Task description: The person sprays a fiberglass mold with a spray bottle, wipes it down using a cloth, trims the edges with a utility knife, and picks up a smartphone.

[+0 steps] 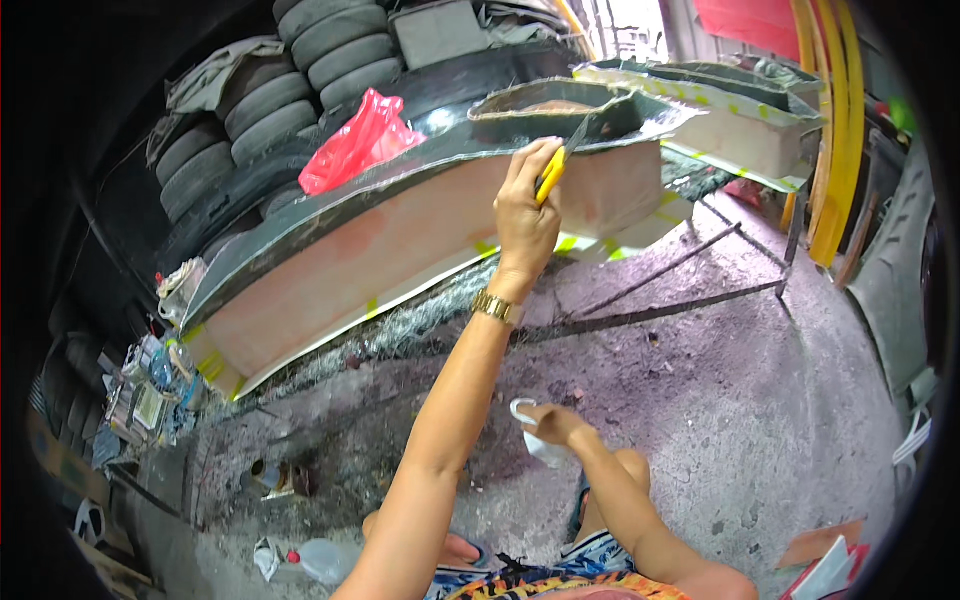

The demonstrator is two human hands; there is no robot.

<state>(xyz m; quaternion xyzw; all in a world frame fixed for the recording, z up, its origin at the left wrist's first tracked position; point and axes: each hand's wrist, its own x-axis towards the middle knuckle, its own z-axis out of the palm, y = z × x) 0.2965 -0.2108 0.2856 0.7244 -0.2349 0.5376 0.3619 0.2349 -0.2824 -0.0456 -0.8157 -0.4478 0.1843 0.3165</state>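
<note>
My left hand (530,205), a gold watch (497,307) on its wrist, reaches far forward and is closed round a yellow-handled utility knife (551,177). The dark blade points up and away, over the rim of a long moulded shell (400,235). This shell has a pinkish-white side, a dark top with a rough, frayed edge and yellow-green tape strips low down. An opening (550,105) in its top lies just beyond the blade. Lower and nearer my knees, my right hand (560,425) grips a limp white item (545,452) with a ring-like edge; its kind is unclear.
A red plastic bag (360,142) lies on the shell. Behind are stacked tyres (345,50); a second taped shell (740,135) stands at far right beside yellow curved strips (840,130). A metal frame (690,300) crosses the stained floor. A can (272,478) and plastic bottle (328,560) are lower left.
</note>
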